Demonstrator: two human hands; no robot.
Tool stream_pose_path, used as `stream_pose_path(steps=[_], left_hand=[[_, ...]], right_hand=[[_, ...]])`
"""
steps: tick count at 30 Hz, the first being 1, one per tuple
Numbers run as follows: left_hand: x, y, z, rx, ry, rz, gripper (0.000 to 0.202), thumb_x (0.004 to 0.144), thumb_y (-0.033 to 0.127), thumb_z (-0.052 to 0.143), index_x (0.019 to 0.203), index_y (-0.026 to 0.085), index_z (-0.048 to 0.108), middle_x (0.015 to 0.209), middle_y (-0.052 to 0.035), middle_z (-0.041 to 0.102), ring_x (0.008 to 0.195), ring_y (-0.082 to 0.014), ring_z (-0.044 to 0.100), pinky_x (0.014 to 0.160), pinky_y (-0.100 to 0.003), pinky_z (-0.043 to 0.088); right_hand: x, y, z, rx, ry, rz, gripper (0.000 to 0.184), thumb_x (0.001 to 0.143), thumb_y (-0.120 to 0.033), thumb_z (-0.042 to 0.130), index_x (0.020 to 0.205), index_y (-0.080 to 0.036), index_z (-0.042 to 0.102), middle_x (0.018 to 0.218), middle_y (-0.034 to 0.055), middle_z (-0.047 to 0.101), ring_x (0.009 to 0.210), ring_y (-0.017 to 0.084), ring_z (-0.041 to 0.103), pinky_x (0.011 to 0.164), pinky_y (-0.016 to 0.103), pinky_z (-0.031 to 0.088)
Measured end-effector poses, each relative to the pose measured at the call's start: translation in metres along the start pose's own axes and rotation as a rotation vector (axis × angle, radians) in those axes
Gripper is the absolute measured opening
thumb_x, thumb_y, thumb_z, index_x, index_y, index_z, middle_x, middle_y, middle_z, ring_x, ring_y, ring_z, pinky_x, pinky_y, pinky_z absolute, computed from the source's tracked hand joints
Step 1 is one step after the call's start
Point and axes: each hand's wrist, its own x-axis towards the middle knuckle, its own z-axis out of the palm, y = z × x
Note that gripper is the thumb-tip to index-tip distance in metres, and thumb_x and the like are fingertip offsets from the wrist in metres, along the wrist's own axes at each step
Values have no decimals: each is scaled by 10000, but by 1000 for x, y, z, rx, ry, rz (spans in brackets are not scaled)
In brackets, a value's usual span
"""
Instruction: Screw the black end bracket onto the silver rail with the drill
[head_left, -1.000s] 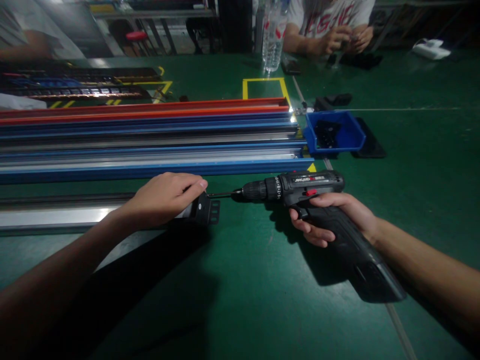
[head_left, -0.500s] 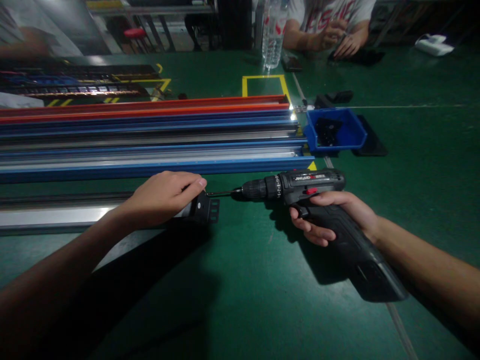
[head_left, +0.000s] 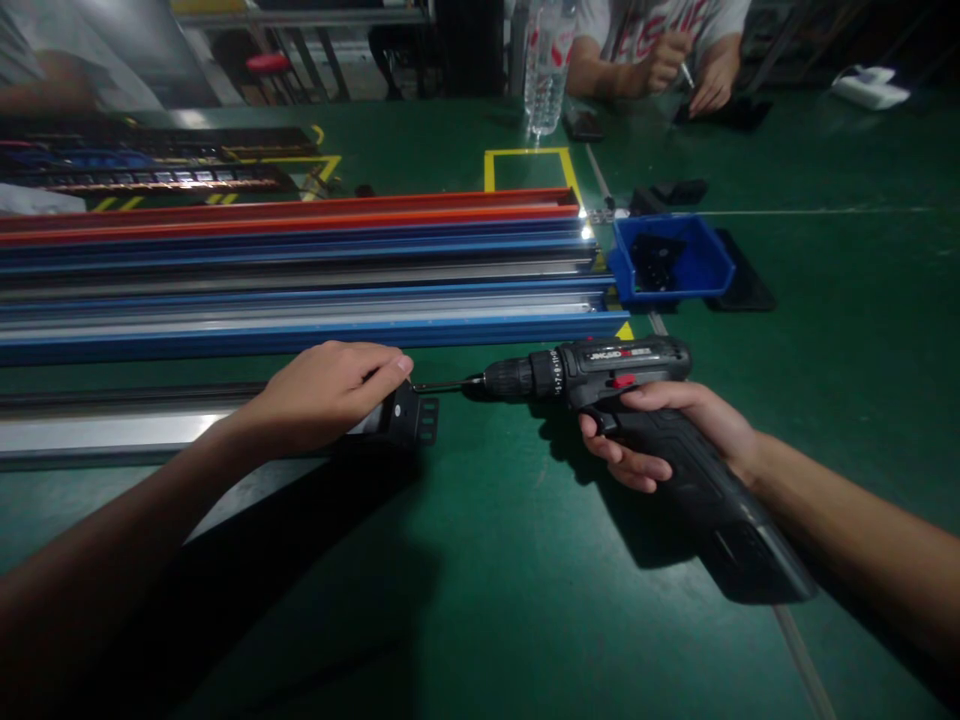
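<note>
Bit (head_left: pixel 444 387) at the black end cap (head_left: pixel 406 425): keep it square.
Your right grip (head_left: pixel 716 425) is wrapped round the drill (head_left: pixel 637 368); your left grip (head_left: pixel 334 395) clasps the silver rail (head_left: pixel 112 433) by that cap, 9 o'clock from the chuck (head_left: pixel 514 379). Best press along the rail, thumb clear of the bit. The drill's lettering (head_left: pixel 619 354) seems to begin "JING"; the rest blurs.

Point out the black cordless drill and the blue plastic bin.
Black cordless drill (head_left: pixel 634 362): head view, on its motor housing.
Blue plastic bin (head_left: pixel 703 262): head view, on its bare inside surface.
</note>
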Motion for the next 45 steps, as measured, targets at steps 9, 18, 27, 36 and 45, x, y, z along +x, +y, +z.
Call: stream_pose_path(steps=[9, 18, 27, 36, 45], left_hand=[[0, 1, -1, -10, 9, -11, 602, 998, 573, 285, 988, 197, 755, 1001, -75, 758, 903, -267, 656, 819, -352, 451], [1, -2, 1, -21, -7, -17, 618, 1008, 579, 259, 1015, 181, 732, 1063, -84, 746, 965, -271, 648, 854, -365, 440], [0, -5, 2, -6, -1, 1, 614, 1017, 577, 256, 1026, 188, 731, 1090, -83, 746, 995, -270, 652, 866, -359, 436], [1, -5, 3, 8, 16, 12, 601, 1019, 567, 269, 1034, 204, 748, 1077, -62, 758, 983, -267, 671, 873, -352, 452], [1, -5, 3, 11, 22, 18, 581, 1026, 546, 278, 1075, 207, 747, 1118, -59, 758, 996, -260, 675, 859, -345, 454]], right_hand=[[0, 0, -2, 18, -8, -3, 351, 924, -307, 556, 1098, -16, 645, 854, 105, 666, 548, 99, 580, 611, 260, 550], [0, 0, -2, 23, -35, 4, 356, 930, -306, 557, 1103, -17, 672, 873, 102, 683, 563, 100, 602, 625, 251, 550], [0, 0, -2, 24, -24, 0, 366, 936, -299, 564, 1117, 0, 674, 879, 111, 684, 561, 101, 613, 626, 252, 542], [0, 0, 0, 25, -19, -3, 367, 934, -300, 569, 1116, -1, 680, 871, 111, 686, 561, 103, 617, 621, 253, 550], [0, 1, -3, 26, -30, -12, 376, 944, -299, 564, 1131, 5, 681, 890, 123, 693, 575, 109, 637, 634, 259, 571]])
